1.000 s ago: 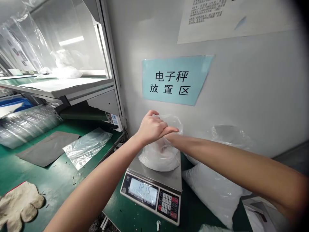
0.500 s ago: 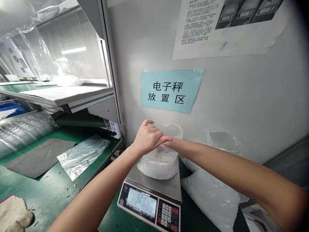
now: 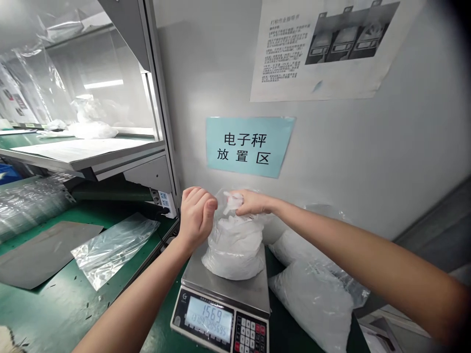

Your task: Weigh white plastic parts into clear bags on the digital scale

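A clear plastic bag point(image 3: 235, 252) filled with white contents stands upright, mouth up, on the steel pan of a digital scale point(image 3: 221, 318). The scale's lit display shows 1569 on its top line. Above the bag's mouth, my right hand point(image 3: 253, 202) pinches a small white piece point(image 3: 233, 201) whose kind is unclear. My left hand point(image 3: 196, 215) is curled closed at the bag's upper left side; whatever its fingers hold is hidden.
More filled plastic bags point(image 3: 312, 299) lie right of the scale. On the green bench point(image 3: 47, 304) at left are a grey sheet point(image 3: 47, 252) and a flat clear bag point(image 3: 117, 245). A blue sign point(image 3: 250, 147) hangs on the wall behind.
My hands, crossed before, have moved apart, the left toward the bag's left side. A white piece now shows in my right hand. The display has changed, and the view has shifted slightly.
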A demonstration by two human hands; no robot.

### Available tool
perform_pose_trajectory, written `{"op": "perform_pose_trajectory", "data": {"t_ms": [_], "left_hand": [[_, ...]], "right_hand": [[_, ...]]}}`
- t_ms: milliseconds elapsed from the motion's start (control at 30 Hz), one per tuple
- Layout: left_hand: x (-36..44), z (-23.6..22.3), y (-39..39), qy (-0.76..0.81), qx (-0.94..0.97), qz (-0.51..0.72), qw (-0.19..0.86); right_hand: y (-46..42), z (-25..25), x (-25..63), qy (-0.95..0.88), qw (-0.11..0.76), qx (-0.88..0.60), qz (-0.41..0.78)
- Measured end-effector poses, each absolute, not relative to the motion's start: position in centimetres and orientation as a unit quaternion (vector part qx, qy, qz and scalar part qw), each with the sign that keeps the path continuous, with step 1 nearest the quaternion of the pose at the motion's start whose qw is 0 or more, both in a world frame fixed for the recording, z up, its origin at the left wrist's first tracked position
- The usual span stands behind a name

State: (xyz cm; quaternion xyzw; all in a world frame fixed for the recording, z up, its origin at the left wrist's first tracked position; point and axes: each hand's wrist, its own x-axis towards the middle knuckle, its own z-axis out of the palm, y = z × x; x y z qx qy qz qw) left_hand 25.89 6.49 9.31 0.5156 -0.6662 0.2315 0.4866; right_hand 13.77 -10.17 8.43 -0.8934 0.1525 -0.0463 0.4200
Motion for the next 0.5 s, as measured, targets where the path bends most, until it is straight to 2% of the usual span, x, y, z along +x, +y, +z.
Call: {"op": "perform_pose_trajectory", "data": {"t_ms": [167,500], "left_hand": [[25.4,9.1,6.7,-0.674,0.515,0.222,0.480],[25.2,9.2,7.1,-0.669,0.510,0.214,0.496]], "right_hand": [[-10.0,8.7,13.7,0.165,0.519,-0.826,-0.145],[-10.1,9.8,12.7,0.183,0.665,-0.695,-0.202]]}}
